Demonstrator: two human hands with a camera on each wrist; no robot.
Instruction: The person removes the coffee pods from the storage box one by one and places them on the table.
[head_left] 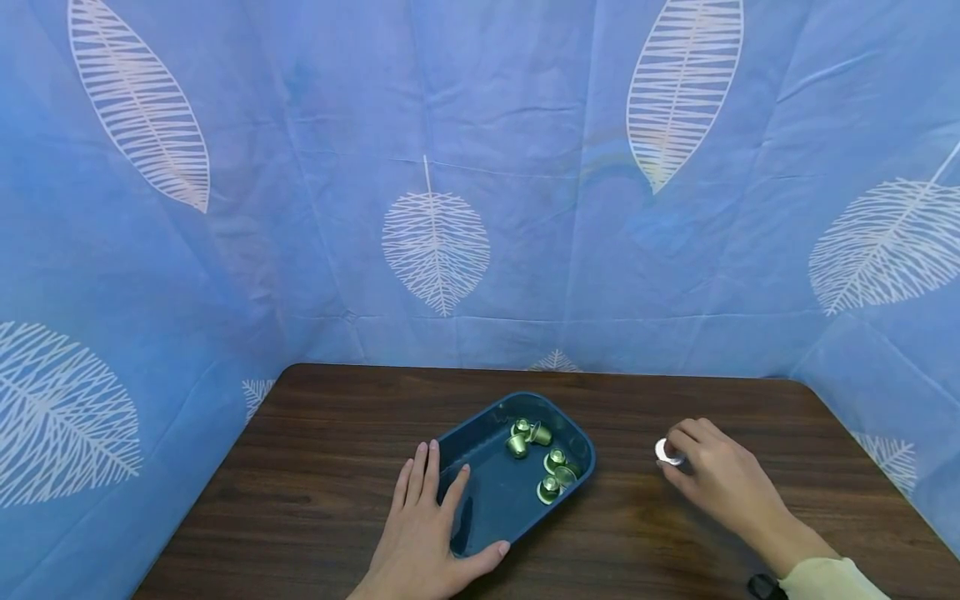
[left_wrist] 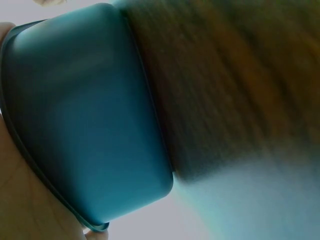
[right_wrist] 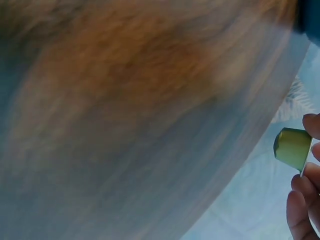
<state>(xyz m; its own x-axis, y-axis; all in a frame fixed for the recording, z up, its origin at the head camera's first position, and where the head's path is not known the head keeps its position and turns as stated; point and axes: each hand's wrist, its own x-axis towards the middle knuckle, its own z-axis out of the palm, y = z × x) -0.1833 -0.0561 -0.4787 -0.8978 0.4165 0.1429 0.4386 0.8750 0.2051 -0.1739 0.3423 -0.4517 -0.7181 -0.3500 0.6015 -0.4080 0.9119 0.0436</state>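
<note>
A dark blue tray (head_left: 497, 492) sits at an angle on the table, with several green coffee capsules (head_left: 517, 447) gathered toward its far right side. Across the tray's near left rim rests my left hand (head_left: 420, 533), fingers straight and thumb spread along the near edge. The left wrist view shows the tray's outer wall (left_wrist: 95, 120) close up, with the palm against the rim. To the right of the tray, my right hand (head_left: 723, 479) pinches one green coffee capsule (right_wrist: 292, 148) by its rim between thumb and fingers. Its pale lid (head_left: 666, 452) shows in the head view.
The dark brown wooden table (head_left: 337, 433) extends around the tray on both sides. A blue cloth (head_left: 525, 250) with white leaf prints hangs behind and beside the table. A dark band (head_left: 765, 586) circles the right wrist.
</note>
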